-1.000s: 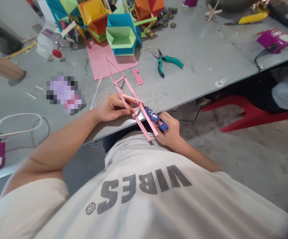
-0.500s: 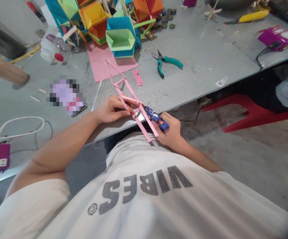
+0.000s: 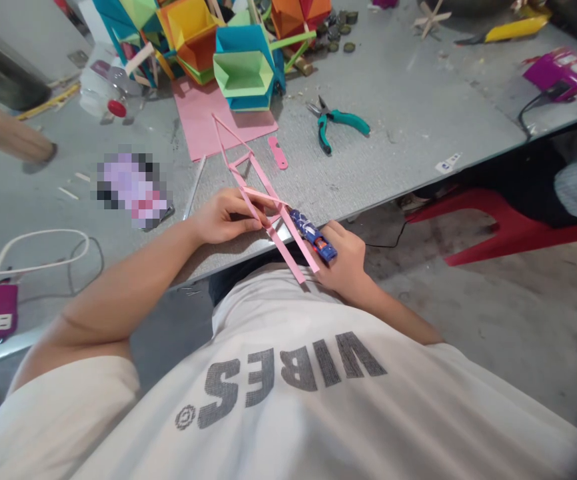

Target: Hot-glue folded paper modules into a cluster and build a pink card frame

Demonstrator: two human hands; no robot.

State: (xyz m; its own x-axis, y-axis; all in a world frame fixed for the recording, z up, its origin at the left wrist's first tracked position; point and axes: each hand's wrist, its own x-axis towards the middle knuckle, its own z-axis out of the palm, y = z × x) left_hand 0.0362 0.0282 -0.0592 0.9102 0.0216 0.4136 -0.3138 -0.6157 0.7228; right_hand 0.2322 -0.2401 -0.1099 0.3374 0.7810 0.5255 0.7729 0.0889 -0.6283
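My left hand (image 3: 228, 215) is closed on a ladder-like frame of narrow pink strips (image 3: 261, 179), fingers and thumb pinching it near a cross strip. The frame slants over the table's front edge, its two long strips ending above my lap. My right hand (image 3: 344, 259) is wrapped round a blue patterned glue gun (image 3: 309, 230) with orange showing near its rear. Its front end is close beside the right-hand long strip; I cannot tell whether they touch. A dark cord runs off to the right behind this hand. The fingers under the glue gun are mostly hidden.
Teal-handled pliers (image 3: 336, 123), a small pink tag-like piece (image 3: 278, 153) and a pink sheet (image 3: 198, 120) lie beyond the frame. Folded coloured paper shapes (image 3: 243, 73) stand behind. A blurred-out phone (image 3: 133, 190) lies left; a red stool (image 3: 468, 217) stands right, below the table edge (image 3: 418, 183).
The glue gun has shifted slightly along the strip toward me, and my right hand has turned a little. My left hand and the pink frame stay nearly still. The view has tilted slightly.
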